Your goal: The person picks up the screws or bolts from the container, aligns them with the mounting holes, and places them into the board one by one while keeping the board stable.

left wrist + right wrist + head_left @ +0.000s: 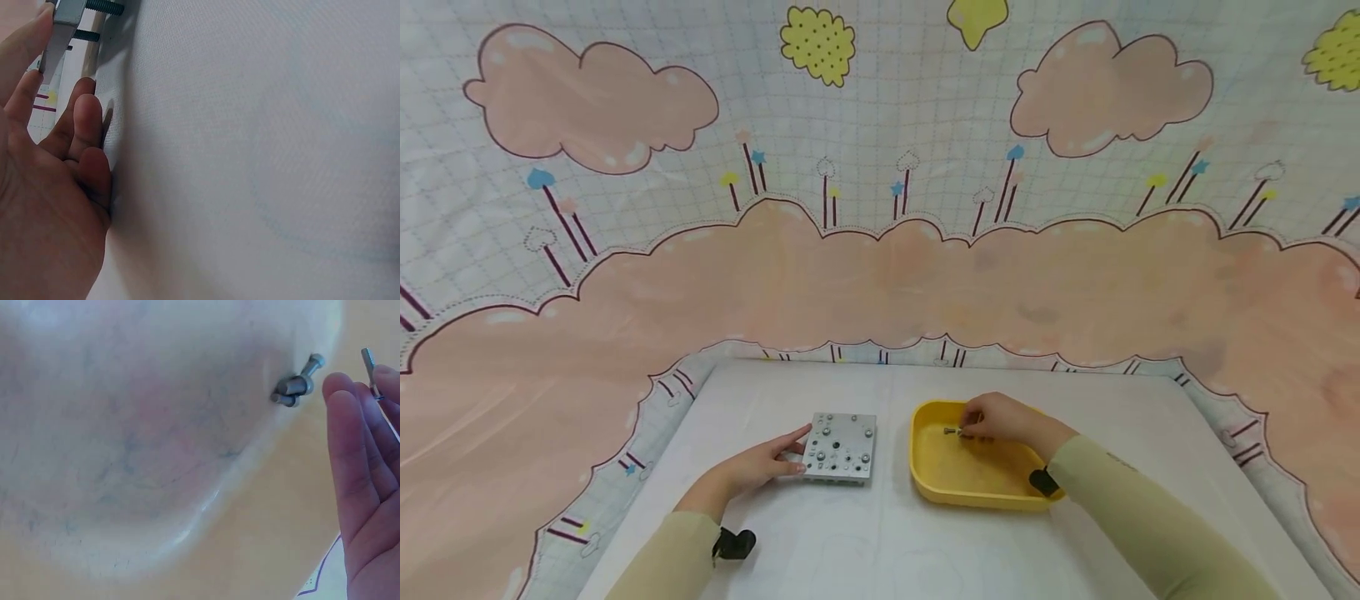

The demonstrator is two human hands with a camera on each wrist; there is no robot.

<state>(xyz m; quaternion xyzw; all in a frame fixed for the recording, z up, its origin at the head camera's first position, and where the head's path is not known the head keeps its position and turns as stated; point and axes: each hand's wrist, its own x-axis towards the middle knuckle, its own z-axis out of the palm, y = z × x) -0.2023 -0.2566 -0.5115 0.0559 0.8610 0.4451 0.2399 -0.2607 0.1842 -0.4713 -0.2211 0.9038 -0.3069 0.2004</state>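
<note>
My left hand [758, 462] is at the left side of a square silver metal plate [842, 446], thumb and forefinger holding its edge. Holes and round screw heads dot the plate's top. Threaded bolt ends [105, 7] stick out beneath it in the left wrist view, where the other fingers curl near the cloth. Over the yellow tray [955, 497], my right hand [1003, 418] pinches a small metal bolt [368, 361] by its head end, threaded shaft free. Loose bolts [295, 386] lie in a small heap on the tray floor beside the fingertips.
A white cloth [880, 550] covers the table under plate and tray. Behind it hangs a patterned curtain [880, 283] with clouds and stars. The tray's raised rim stands around the right hand, to the right of the plate.
</note>
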